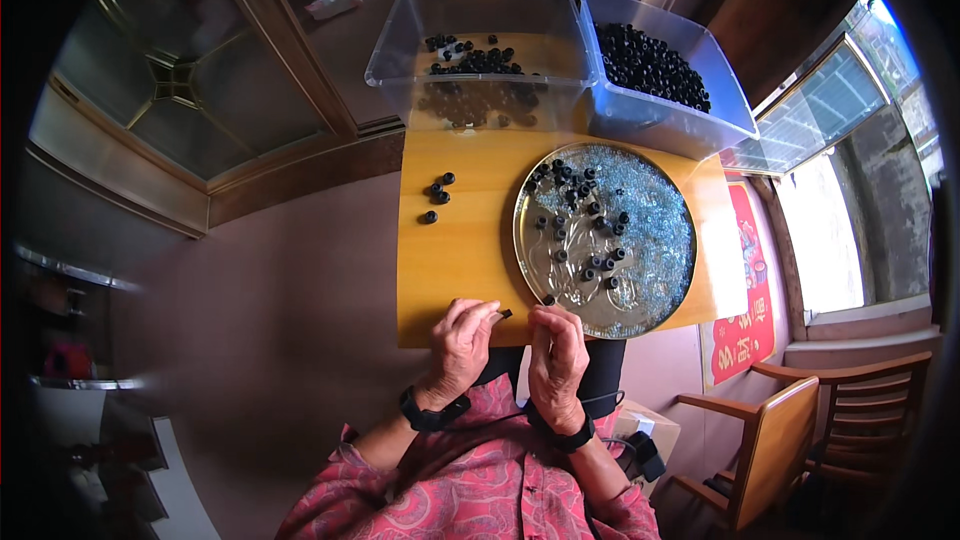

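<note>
Over the near edge of the wooden table, my left hand (460, 342) pinches a small black cylindrical piece (506, 314) at its fingertips. Close beside it, my right hand (560, 352) has its fingers curled together; what they hold, if anything, is too small to make out. Another black piece (548, 300) shows just beyond the right fingertips, by the tray's rim; whether they touch it I cannot tell. The round shiny tray (519, 240) carries many tiny clear bluish pieces (655, 230) on its right side and several black cylindrical pieces (596, 262) toward the left and middle.
Several loose black pieces (438, 198) lie on the yellow wooden table (450, 270), left of the tray. Behind stand a clear plastic bin (480, 0) with some black pieces and a bluish bin (660, 125) full of them. Wooden chairs (790, 430) stand at the right.
</note>
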Demonstrator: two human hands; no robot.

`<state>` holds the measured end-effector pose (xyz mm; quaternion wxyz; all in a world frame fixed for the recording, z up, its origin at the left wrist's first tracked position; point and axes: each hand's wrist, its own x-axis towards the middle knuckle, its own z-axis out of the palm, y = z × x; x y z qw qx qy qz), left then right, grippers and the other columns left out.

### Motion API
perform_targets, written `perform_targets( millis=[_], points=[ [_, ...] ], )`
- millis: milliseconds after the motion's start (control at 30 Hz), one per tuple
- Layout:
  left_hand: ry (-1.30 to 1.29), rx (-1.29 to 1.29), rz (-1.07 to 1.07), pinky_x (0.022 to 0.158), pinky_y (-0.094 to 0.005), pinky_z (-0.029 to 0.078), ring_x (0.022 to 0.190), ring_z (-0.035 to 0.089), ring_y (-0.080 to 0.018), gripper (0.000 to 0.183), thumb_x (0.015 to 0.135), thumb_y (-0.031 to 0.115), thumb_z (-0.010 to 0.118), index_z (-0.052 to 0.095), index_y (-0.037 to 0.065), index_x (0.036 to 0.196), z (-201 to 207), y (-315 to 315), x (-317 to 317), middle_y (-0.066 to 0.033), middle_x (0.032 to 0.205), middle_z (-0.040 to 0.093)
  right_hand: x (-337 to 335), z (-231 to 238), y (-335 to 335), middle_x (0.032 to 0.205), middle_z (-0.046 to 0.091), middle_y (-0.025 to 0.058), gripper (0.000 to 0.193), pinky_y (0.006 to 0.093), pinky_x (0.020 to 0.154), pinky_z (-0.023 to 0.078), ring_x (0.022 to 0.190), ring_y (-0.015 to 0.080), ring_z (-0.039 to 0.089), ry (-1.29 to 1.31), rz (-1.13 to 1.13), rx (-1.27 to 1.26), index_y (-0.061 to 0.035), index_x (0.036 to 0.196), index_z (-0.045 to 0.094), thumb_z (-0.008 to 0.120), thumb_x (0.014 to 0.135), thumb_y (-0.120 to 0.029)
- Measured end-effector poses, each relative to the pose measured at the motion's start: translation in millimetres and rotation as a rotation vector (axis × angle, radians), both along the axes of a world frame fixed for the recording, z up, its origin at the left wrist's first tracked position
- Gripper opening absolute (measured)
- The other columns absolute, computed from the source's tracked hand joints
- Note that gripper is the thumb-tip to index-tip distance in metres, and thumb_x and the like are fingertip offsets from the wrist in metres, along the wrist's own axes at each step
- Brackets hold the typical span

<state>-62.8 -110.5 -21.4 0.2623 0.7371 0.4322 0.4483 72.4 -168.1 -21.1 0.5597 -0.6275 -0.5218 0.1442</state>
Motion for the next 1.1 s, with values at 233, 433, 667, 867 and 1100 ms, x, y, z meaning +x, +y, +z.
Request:
perform_targets(
  millis=[233,433,667,867,1100],
  points=[
    [-0.177,-0.236,-0.053,0.058,-0.0246,0.051,0.065,0.062,-0.0119,0.013,0.091,0.000,0.063,0.069,-0.001,0.103,2,1,-8,-0.0066,0.085,0.064,-5,1,5,0.109,0.061,0.0166,0.036,0.0394,0.081,0.053,0.097,0.0334,0.062,-0.246,0.105,-0.055,-0.0010,0.116,0.064,0.061,0.082,0.008],
    [-0.324,-0.478,-0.068,0.056,-0.0212,0.052,0.066,0.062,-0.0081,0.015,0.095,0.006,0.062,0.070,0.000,0.107,6,0,-13,-0.0024,0.087,0.064,-6,0,9,0.107,0.059,0.0128,0.037,0.0387,0.081,0.051,0.095,0.0314,0.058,-0.456,0.169,-0.166,-0.0002,0.110,0.065,0.059,0.074,0.002],
    [-0.435,-0.731,-0.056,0.059,-0.0196,0.051,0.066,0.060,-0.0064,0.017,0.096,0.013,0.064,0.070,0.002,0.108,10,5,-21,-0.0010,0.080,0.065,-11,1,10,0.104,0.059,0.0130,0.035,0.0400,0.078,0.051,0.093,0.0318,0.058,-0.443,0.101,-0.132,-0.0008,0.109,0.065,0.060,0.075,0.003],
    [-0.502,-0.804,-0.050,0.063,-0.0190,0.050,0.065,0.058,-0.0057,0.020,0.097,0.015,0.064,0.069,0.002,0.111,11,3,-27,-0.0011,0.079,0.065,-16,8,8,0.103,0.058,0.0124,0.032,0.0395,0.076,0.050,0.090,0.0309,0.057,-0.397,0.151,-0.090,-0.0042,0.105,0.067,0.063,0.074,0.000],
    [-0.770,-0.905,-0.153,0.063,-0.0197,0.050,0.071,0.059,-0.0071,0.018,0.096,0.012,0.064,0.069,0.002,0.111,5,1,-32,-0.0029,0.090,0.067,-22,3,8,0.100,0.058,0.0132,0.023,0.0388,0.072,0.050,0.086,0.0303,0.058,-0.469,0.112,-0.077,-0.0046,0.099,0.065,0.066,0.078,0.001]
  ],
)
